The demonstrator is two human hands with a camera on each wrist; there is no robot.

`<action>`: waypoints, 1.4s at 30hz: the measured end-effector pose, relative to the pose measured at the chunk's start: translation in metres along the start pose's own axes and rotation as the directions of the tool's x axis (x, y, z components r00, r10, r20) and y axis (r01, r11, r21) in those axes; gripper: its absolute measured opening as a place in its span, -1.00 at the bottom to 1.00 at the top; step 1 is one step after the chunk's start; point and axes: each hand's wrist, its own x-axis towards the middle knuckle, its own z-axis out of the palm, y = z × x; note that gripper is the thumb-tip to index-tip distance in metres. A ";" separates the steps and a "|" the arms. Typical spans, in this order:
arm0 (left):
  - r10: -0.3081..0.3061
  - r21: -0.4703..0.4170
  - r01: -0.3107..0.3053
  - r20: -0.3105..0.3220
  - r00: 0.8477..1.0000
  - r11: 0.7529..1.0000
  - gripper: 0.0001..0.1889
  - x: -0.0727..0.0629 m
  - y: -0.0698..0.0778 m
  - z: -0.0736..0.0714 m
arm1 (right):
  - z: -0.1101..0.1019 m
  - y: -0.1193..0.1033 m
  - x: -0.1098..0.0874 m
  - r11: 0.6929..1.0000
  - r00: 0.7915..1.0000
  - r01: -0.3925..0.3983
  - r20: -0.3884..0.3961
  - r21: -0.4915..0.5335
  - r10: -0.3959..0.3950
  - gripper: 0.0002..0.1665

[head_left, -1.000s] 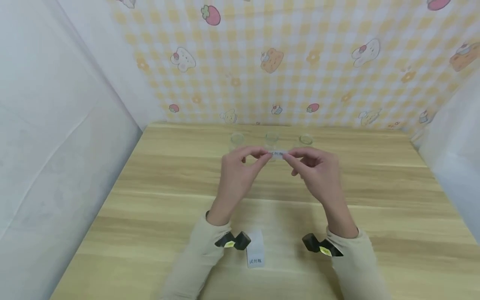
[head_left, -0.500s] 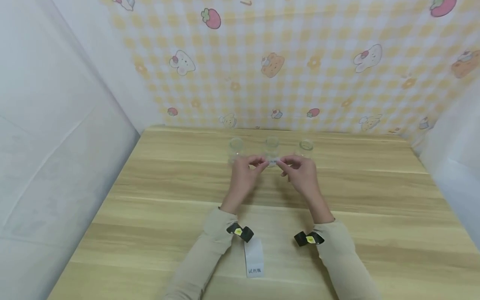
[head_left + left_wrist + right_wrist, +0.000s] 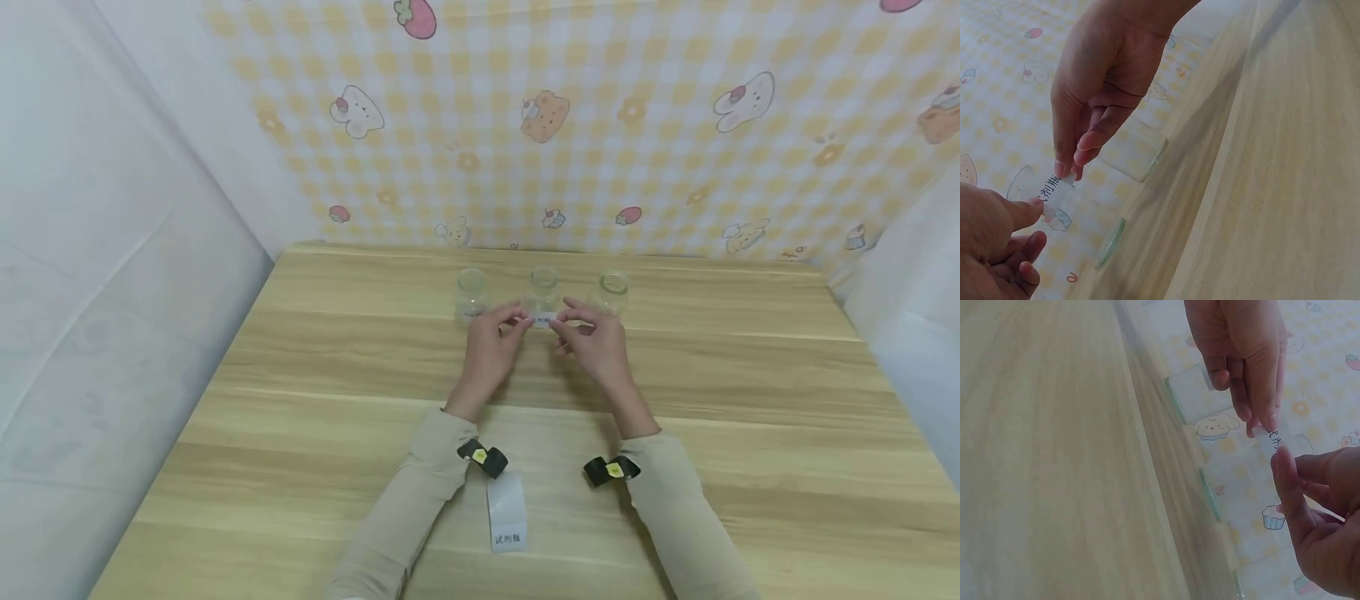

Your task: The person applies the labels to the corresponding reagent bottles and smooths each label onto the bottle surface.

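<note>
Both hands pinch a small white label [image 3: 542, 319] with black printed characters, one at each end. My left hand [image 3: 491, 342] has its left end between thumb and index finger; my right hand [image 3: 598, 340] has the right end. The label is stretched in front of the middle clear glass jar [image 3: 544, 283]. Whether it touches the glass, I cannot tell. In the left wrist view the label [image 3: 1054, 190] spans the gap between both hands' fingertips. To the left stands another glass jar [image 3: 472, 287], with dark characters low on it, partly behind the left hand.
A third glass jar [image 3: 614, 287] stands at the right, partly covered by the right hand. A white strip [image 3: 507, 512] printed with the same kind of characters lies on the wooden table [image 3: 750, 375] between the forearms. A checked cloth [image 3: 480, 125] hangs behind the table.
Both hands have carried the label down and away from the head camera to the middle jar, mostly in the first half second. The right index finger now sits slightly more raised.
</note>
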 end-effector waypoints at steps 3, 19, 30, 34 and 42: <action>-0.004 -0.001 0.004 0.012 1.000 1.000 -0.91 0.001 -0.002 0.001 | 0.000 0.001 0.002 1.000 1.000 0.008 0.002 0.006 -0.008 -0.81; 0.042 -0.064 -0.036 0.092 0.995 0.997 -0.88 0.004 -0.016 0.007 | 0.003 0.009 0.005 1.000 0.999 0.019 0.025 0.020 -0.020 -0.80; 0.050 -0.070 -0.044 0.087 0.995 0.997 -0.88 0.007 -0.018 0.009 | 0.003 0.014 0.010 0.999 1.000 0.005 0.006 0.032 -0.005 -0.80; 0.041 -0.073 -0.034 0.093 0.995 0.997 -0.79 0.008 -0.019 0.010 | 0.003 0.015 0.010 1.000 1.000 0.003 0.008 0.030 -0.003 -0.79; 0.040 -0.086 -0.033 0.086 0.995 0.996 -0.70 0.010 -0.019 0.013 | 0.005 0.015 0.012 0.999 1.000 -0.001 -0.030 0.051 0.003 -0.81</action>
